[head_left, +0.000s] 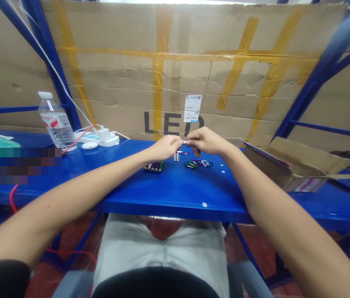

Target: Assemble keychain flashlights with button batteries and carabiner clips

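Note:
My left hand [168,147] and my right hand [205,140] meet above the blue table, both with fingertips pinched together. Between the fingertips is a small pale, shiny piece [185,142], too small to name and partly covered by the fingers. Just below the hands lie small silver round pieces [176,157] in short rows, and a purple clip-like item [183,153] partly behind them. A row of dark slim tubes [153,167], one with green on it, sits under my left wrist. Several coloured carabiners [197,164], green, purple, silver and dark, lie below my right hand.
An open cardboard box [296,165] stands at the right. On the left are a water bottle [56,122], a white power strip [108,140] with cables, and a round white object [89,145]. A taped cardboard sheet [125,91] rises behind the blue table [175,194].

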Tool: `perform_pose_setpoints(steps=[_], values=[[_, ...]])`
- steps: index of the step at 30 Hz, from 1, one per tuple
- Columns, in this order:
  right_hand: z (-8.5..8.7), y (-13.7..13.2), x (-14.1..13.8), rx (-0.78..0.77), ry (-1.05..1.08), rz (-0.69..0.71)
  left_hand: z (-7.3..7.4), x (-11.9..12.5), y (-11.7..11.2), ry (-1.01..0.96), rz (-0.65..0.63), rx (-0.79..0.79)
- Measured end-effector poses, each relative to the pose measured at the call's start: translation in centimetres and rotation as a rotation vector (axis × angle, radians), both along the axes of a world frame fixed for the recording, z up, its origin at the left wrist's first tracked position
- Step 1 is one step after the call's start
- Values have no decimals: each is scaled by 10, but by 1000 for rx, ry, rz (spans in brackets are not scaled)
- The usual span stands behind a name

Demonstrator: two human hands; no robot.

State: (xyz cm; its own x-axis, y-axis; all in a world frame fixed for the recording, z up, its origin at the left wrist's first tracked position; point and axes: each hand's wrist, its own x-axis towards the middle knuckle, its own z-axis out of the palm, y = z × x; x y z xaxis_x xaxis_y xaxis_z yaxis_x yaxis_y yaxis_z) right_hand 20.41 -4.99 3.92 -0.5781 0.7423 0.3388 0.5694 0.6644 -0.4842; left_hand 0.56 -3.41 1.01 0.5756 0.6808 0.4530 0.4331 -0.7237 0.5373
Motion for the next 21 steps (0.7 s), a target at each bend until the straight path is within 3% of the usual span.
perform_pose_setpoints(steps=[8,21], values=[[-4,4,0,-77,39,6,-2,-1,-4,167,103,319],[-6,8,0,-215,111,60,-7,-5,0,497,208,685]])
